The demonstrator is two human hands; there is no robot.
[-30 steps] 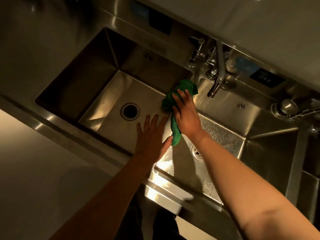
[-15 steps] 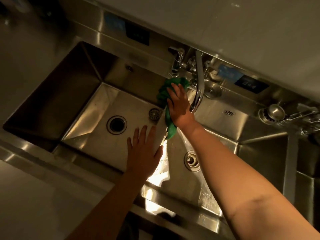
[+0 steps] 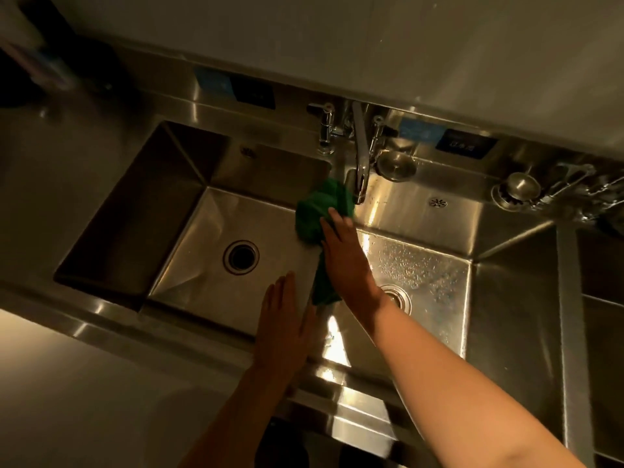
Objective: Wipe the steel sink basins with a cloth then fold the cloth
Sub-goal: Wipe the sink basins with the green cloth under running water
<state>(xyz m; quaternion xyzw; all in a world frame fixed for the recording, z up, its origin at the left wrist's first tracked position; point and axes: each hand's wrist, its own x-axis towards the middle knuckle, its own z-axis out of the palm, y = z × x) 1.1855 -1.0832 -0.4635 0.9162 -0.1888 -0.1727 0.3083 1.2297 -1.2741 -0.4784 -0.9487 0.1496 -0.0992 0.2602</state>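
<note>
Pressing one green cloth (image 3: 314, 214) between two basins (image 3: 202, 231), right hand (image 3: 344, 258) has straight fingers; left hand (image 3: 283, 325) lies flat; third basin (image 3: 601, 265) cut off.

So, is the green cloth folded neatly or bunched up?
Bunched up. The green cloth lies crumpled on the sink divider, pressed under the right hand; no flat folded edges show.

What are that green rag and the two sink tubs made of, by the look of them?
The crumpled green cloth looks like soft matte fabric, perhaps microfibre: it bunches and drapes. The left sink basin and right sink basin look like brushed stainless steel: grey sheen, bright reflections, creased corners.
</note>
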